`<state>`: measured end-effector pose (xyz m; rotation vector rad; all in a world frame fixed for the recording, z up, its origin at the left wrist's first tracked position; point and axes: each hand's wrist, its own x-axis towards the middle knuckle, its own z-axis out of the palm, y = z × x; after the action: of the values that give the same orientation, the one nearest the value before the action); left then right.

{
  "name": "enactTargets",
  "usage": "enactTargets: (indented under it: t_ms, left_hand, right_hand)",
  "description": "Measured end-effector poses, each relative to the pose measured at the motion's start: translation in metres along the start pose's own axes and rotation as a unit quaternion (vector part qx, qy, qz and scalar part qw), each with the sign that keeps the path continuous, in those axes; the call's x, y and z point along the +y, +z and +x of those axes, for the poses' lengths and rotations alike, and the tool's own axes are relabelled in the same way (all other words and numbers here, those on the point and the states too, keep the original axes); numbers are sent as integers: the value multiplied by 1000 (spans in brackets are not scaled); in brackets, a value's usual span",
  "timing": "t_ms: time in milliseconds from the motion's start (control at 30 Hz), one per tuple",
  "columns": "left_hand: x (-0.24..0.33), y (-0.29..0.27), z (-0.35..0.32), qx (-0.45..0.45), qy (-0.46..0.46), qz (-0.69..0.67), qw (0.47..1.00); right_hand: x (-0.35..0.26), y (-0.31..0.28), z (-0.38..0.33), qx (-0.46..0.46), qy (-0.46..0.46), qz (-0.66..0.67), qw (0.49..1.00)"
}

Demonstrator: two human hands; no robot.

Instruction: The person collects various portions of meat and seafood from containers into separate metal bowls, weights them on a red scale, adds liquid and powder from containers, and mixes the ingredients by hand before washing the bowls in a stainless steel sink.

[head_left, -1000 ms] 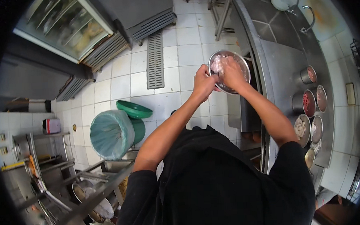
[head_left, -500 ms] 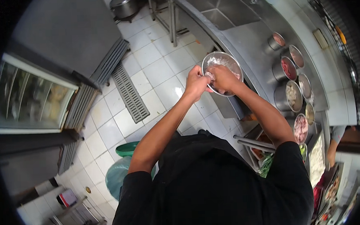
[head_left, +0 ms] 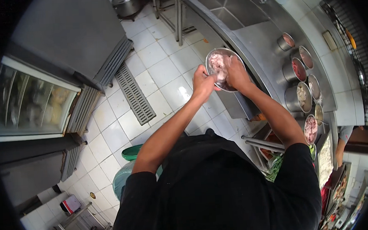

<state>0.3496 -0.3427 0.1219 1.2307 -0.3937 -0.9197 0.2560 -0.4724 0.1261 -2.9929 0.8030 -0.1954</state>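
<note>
A round metal bowl (head_left: 243,63) is held up in front of me, beside the edge of the steel counter. Pale pink raw meat (head_left: 217,63), coated in something whitish, lies inside it. My left hand (head_left: 203,84) is closed on the bowl's left rim, thumb toward the inside. My right hand (head_left: 236,74) reaches into the bowl from the right, fingers curled together against its contents. Its fingertips are hidden, so whatever they grip cannot be made out.
Several metal pots of food, one holding red meat (head_left: 297,68), line the steel counter (head_left: 253,42) near a sink (head_left: 241,14). Fridges stand left, past a floor grate (head_left: 137,94). A green bin (head_left: 132,152) is by my left elbow. Another person's arm (head_left: 341,150) shows far right.
The bowl has risen slightly in view, and more of the meat shows at its left. My right hand has shifted to the bowl's right side; my left hand keeps its hold.
</note>
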Motion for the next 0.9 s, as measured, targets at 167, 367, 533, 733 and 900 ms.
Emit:
enactTargets:
  t_ms: [167, 367, 533, 733, 900]
  left_hand:
    - [-3, -28, -3, 105, -13, -8, 994]
    - [8, -60, -18, 191, 32, -52, 980]
    - [-5, -76, -47, 260, 31, -64, 963]
    - [-13, -87, -92, 416, 77, -132, 896]
    - [-15, -80, -135, 504, 125, -145, 842]
  right_hand:
    - [-17, 2, 39, -2, -4, 87, 996]
    - [-74, -8, 51, 29, -138, 172, 975]
    - [-109, 38, 65, -89, -220, 245, 940]
    - [-156, 17, 76, -73, -373, 254, 889]
    - [-186, 1, 78, -163, -444, 324, 819]
